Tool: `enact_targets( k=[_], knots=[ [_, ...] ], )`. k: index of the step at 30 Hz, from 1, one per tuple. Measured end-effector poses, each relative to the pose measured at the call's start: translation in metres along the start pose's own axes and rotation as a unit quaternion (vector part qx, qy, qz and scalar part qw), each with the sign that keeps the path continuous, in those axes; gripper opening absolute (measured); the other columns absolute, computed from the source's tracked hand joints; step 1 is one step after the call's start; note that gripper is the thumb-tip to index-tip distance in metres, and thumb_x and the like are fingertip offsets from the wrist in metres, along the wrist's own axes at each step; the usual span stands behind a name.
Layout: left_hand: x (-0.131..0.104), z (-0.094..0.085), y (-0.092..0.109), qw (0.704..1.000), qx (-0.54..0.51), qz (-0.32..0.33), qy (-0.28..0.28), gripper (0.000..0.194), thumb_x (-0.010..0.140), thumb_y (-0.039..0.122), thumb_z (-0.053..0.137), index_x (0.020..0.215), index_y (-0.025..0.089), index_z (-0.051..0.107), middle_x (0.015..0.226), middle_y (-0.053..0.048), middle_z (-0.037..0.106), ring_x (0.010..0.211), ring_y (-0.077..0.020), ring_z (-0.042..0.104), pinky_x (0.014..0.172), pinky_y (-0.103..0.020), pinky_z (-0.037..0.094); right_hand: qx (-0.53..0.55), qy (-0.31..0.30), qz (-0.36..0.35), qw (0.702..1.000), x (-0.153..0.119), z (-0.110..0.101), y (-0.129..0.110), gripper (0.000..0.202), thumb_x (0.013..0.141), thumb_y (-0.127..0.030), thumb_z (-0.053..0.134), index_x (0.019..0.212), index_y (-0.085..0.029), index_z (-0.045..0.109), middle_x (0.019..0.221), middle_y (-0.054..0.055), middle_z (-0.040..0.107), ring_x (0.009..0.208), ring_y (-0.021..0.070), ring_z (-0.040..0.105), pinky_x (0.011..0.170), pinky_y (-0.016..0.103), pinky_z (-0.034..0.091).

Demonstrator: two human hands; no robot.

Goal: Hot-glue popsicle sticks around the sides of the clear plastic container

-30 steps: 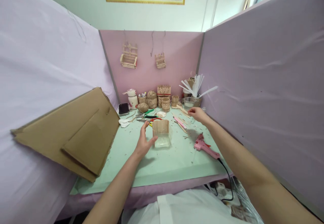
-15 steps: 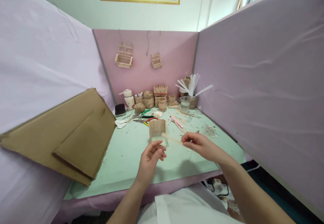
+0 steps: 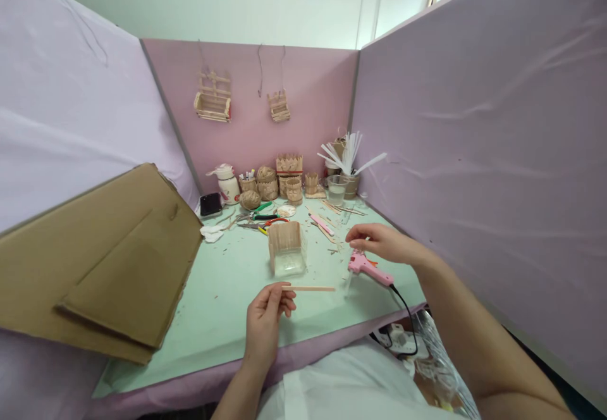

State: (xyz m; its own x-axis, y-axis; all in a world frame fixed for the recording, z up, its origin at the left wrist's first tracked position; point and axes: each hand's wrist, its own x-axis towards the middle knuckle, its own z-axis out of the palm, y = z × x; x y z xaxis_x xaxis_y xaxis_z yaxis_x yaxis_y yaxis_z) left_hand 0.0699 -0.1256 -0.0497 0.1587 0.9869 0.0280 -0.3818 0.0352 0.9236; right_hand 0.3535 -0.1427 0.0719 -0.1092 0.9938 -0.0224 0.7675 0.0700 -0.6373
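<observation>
My left hand (image 3: 268,315) pinches one end of a wooden craft stick (image 3: 310,289), held level and pointing right over the table. Just beyond it is a clear plastic container (image 3: 290,260) with craft sticks lined up along its back side. To the right, my right hand (image 3: 374,241) hovers with stretched fingers just above a pink glue gun (image 3: 372,269); nothing shows between them. The glue gun's black cord runs off the table's front edge.
A large cardboard sheet (image 3: 109,262) leans at the left. Pliers (image 3: 260,217), a pink cutter (image 3: 322,224) and loose sticks lie farther back. Twine-wrapped pots, a white bottle (image 3: 227,184) and a cup of liquid (image 3: 336,190) line the rear. Small stick baskets hang on the pink wall (image 3: 313,91).
The craft stick has passed from my right hand to my left. My right hand has moved toward the glue gun, which now shows clearly. The view has shifted somewhat to the right.
</observation>
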Motion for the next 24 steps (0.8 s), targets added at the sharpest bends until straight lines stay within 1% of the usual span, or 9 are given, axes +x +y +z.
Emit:
enact_targets(
  k=[2,5,8,10,13,15,18,22,24],
  knots=[
    [0.001,0.001,-0.004,1.0,0.001,0.006,0.016,0.036,0.076,0.047,0.077,0.087,0.014,0.074,0.075,-0.005,0.071,0.063,-0.0113,0.062,0.056,-0.021,0.049,-0.008,-0.039,-0.01,0.999,0.004,0.0,-0.004,0.026,0.091,-0.039,0.052,0.1,-0.019,0.066,0.091,0.005,0.071,0.075,0.0167,0.061,0.067,0.028,0.044],
    [-0.001,0.003,-0.012,0.999,-0.007,0.002,0.036,0.034,0.073,0.044,0.08,0.086,0.013,0.074,0.076,-0.006,0.073,0.066,-0.0132,0.065,0.061,-0.023,0.053,-0.019,-0.108,-0.053,0.993,-0.002,0.029,-0.025,0.026,0.083,-0.038,0.067,0.104,-0.022,0.067,0.099,0.003,0.073,0.087,0.0183,0.064,0.073,0.026,0.044],
    [-0.003,0.002,-0.019,0.999,-0.019,-0.005,0.036,0.035,0.072,0.044,0.081,0.087,0.013,0.073,0.075,-0.006,0.073,0.067,-0.0147,0.067,0.062,-0.025,0.054,-0.127,-0.101,-0.092,0.982,-0.01,0.061,-0.047,0.01,0.089,-0.025,0.059,0.09,-0.02,0.068,0.086,0.003,0.072,0.078,0.0166,0.062,0.065,0.026,0.037],
    [-0.004,0.0,-0.022,0.999,-0.03,-0.006,0.039,0.036,0.073,0.044,0.081,0.089,0.014,0.071,0.076,-0.005,0.073,0.066,-0.0146,0.067,0.061,-0.025,0.054,-0.179,-0.082,-0.096,0.976,-0.009,0.067,-0.052,0.017,0.089,-0.017,0.053,0.077,-0.019,0.065,0.074,0.001,0.069,0.069,0.0142,0.059,0.062,0.025,0.033],
    [-0.005,-0.002,-0.025,0.998,-0.045,0.006,0.042,0.035,0.079,0.046,0.076,0.097,0.017,0.067,0.078,-0.003,0.072,0.064,-0.0127,0.066,0.058,-0.023,0.052,-0.192,-0.047,-0.059,0.978,0.009,0.044,-0.038,0.021,0.092,-0.019,0.049,0.076,-0.02,0.063,0.071,0.0,0.068,0.064,0.012,0.058,0.06,0.024,0.034],
    [-0.007,-0.003,-0.026,0.999,-0.032,0.019,0.029,0.033,0.083,0.047,0.071,0.097,0.018,0.066,0.078,-0.002,0.071,0.064,-0.0119,0.065,0.057,-0.022,0.051,-0.212,0.002,0.034,0.977,0.033,0.019,-0.019,0.028,0.097,-0.025,0.043,0.079,-0.021,0.064,0.078,-0.001,0.072,0.06,0.0111,0.058,0.057,0.024,0.036],
    [-0.009,-0.003,-0.027,1.0,0.007,0.027,0.002,0.031,0.086,0.047,0.067,0.094,0.017,0.066,0.078,-0.003,0.069,0.066,-0.0123,0.064,0.059,-0.023,0.051,-0.254,0.05,0.096,0.961,0.081,-0.01,0.014,0.034,0.1,-0.025,0.037,0.084,-0.018,0.067,0.091,0.007,0.074,0.076,0.0162,0.065,0.065,0.026,0.042],
    [-0.01,-0.004,-0.029,0.999,0.029,0.03,-0.011,0.029,0.09,0.046,0.063,0.094,0.017,0.067,0.08,-0.003,0.068,0.068,-0.0129,0.063,0.06,-0.024,0.05,-0.307,0.061,0.161,0.936,0.145,-0.017,0.045,0.026,0.099,-0.03,0.049,0.108,-0.013,0.066,0.115,0.016,0.068,0.101,0.0234,0.065,0.083,0.034,0.05],
    [-0.01,-0.004,-0.028,0.999,0.039,0.032,-0.016,0.029,0.09,0.046,0.062,0.093,0.017,0.067,0.079,-0.003,0.068,0.067,-0.013,0.063,0.06,-0.024,0.05,-0.323,0.049,0.171,0.929,0.174,-0.01,0.051,0.031,0.097,-0.037,0.057,0.119,-0.016,0.062,0.125,0.012,0.063,0.107,0.0223,0.063,0.091,0.041,0.052]
  ],
)
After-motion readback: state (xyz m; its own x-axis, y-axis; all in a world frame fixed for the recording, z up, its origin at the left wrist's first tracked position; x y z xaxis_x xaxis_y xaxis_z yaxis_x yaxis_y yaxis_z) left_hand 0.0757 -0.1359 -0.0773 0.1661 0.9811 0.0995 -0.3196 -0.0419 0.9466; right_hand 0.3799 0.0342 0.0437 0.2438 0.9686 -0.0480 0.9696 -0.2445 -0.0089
